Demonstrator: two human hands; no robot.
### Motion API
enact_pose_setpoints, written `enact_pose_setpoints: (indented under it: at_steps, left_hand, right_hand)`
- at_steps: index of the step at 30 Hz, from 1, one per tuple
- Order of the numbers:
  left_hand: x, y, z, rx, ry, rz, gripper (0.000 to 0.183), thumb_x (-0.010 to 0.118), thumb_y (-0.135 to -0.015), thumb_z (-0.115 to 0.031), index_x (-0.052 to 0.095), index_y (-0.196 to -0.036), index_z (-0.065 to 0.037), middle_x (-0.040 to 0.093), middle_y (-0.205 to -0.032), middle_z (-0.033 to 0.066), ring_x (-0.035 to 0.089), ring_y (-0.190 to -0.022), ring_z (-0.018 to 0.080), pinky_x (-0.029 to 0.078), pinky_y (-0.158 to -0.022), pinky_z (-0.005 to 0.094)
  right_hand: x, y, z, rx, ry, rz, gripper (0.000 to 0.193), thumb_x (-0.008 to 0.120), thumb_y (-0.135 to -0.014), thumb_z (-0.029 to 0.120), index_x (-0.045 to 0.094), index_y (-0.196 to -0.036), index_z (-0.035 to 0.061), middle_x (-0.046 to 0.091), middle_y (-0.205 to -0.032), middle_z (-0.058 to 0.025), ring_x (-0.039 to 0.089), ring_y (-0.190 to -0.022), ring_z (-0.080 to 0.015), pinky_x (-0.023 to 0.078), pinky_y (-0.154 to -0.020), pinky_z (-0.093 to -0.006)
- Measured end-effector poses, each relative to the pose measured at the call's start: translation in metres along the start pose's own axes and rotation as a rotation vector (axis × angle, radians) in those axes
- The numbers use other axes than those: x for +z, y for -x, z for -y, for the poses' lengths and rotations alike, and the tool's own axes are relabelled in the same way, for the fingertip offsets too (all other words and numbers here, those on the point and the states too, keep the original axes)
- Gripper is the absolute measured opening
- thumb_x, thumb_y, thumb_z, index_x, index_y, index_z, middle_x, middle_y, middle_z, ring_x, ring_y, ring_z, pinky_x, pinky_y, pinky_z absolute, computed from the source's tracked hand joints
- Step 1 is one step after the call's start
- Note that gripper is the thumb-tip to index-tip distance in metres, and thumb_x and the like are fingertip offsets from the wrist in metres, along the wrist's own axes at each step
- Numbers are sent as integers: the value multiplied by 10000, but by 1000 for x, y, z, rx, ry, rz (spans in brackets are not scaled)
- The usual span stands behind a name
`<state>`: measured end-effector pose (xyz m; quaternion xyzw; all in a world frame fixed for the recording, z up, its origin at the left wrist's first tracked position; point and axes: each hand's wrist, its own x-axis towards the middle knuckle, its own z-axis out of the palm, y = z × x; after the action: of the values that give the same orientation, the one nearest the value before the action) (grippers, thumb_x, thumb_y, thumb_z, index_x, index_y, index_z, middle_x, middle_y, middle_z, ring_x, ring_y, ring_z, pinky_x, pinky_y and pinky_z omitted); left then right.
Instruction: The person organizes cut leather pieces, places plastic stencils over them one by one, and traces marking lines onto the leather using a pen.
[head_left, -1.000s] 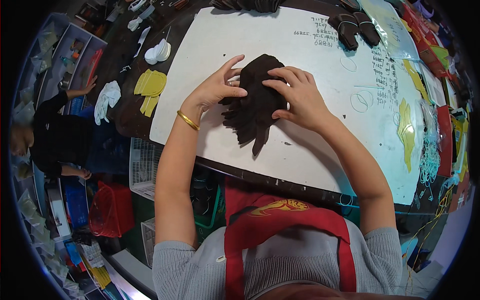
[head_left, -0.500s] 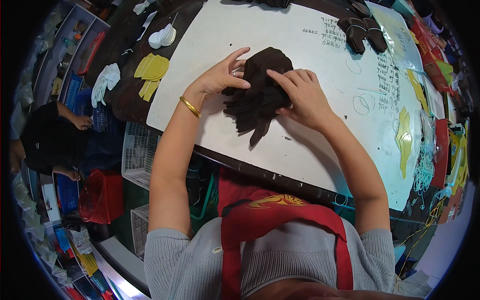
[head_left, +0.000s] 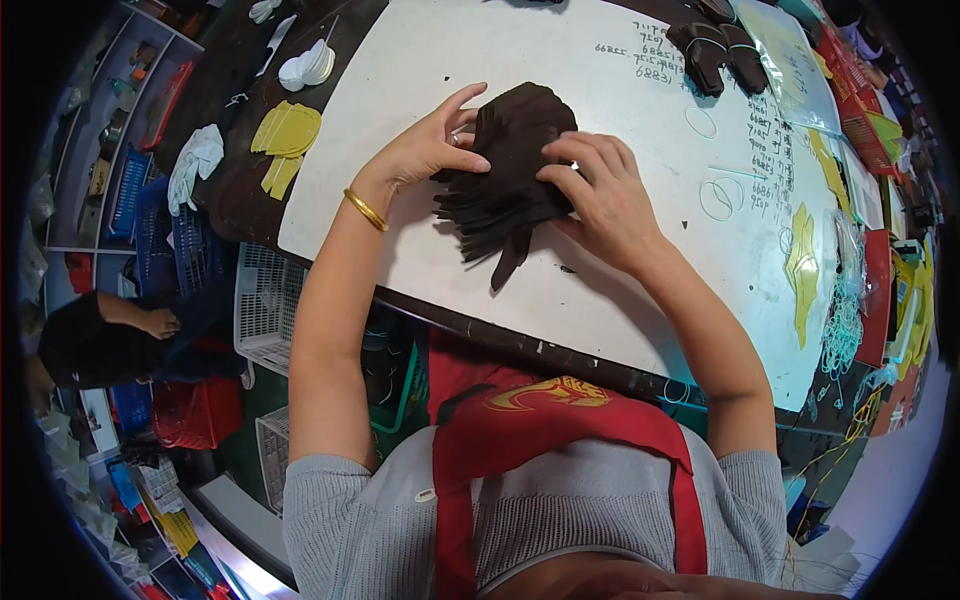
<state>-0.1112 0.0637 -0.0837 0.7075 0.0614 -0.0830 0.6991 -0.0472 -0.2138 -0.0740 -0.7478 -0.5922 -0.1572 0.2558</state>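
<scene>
A thick stack of dark brown, flat cut pieces [head_left: 515, 135] stands tilted over the white tabletop, its lower edges fanned out into many layers. My left hand [head_left: 425, 155], with a gold bangle at the wrist, holds the stack's left side. Its thumb lies on the near face and its index finger points up; the other fingers are partly hidden behind the pieces. On the right edge of the stack, my right hand [head_left: 608, 195] grips with bent fingers, thumb low. One narrow piece hangs below the rest.
The white board [head_left: 420, 235] covers the dark table. Bundled dark pieces [head_left: 705, 60] lie at the far right. Yellow cut pieces [head_left: 285, 135], white pieces [head_left: 307, 68] and a white glove [head_left: 195, 165] lie left. Teal cords [head_left: 843, 310] hang at right. Another person [head_left: 100, 345] is at the left.
My right fingers have slid from the stack's face to its right edge and bent more. The stack's fanned layers sit closer together. At the left, the other person has shifted; the view has moved slightly.
</scene>
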Motion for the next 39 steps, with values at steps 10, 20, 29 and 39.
enact_pose_setpoints:
  at_steps: [10, 20, 29, 39]
  left_hand:
    - [-3, 12, -8, -40, 176, 120, 1168, 816, -672, 84, 212, -1639, -170, 421, -1451, 107, 475, -1070, 135, 480, -963, 242]
    - [1, 12, -14, 8, 3, 174, 1197, 805, -662, 61, 168, -1645, -182, 322, -1595, 189, 407, -1411, 230, 414, -1137, 330]
    - [8, 10, -18, -76, -106, 98, 1145, 802, -691, 38, 191, -1639, -157, 393, -1542, 224, 499, -1275, 236, 460, -1050, 344]
    - [83, -45, -13, 201, -1118, -129, 1092, 874, -733, -295, 220, -1582, -80, 508, -1354, 226, 583, -1193, 427, 527, -960, 454]
  right_hand:
    - [2, -12, 2, 71, -29, 281, 884, 833, -675, 127, 464, -1478, 98, 552, -1362, -88, 494, -1311, -285, 384, -1114, -421]
    - [6, -27, 4, 11, 129, 281, 877, 848, -679, 163, 464, -1468, 135, 462, -1502, -68, 356, -1459, -289, 243, -1196, -559]
    - [4, 10, 16, -26, 114, 215, 405, 634, -861, 108, 603, -1264, 136, 560, -1366, -46, 476, -1350, -239, 306, -1170, -504]
    - [-31, 26, 4, 14, -69, 449, 350, 741, -774, 171, 600, -1083, 88, 606, -1060, -66, 614, -992, -252, 554, -779, -384]
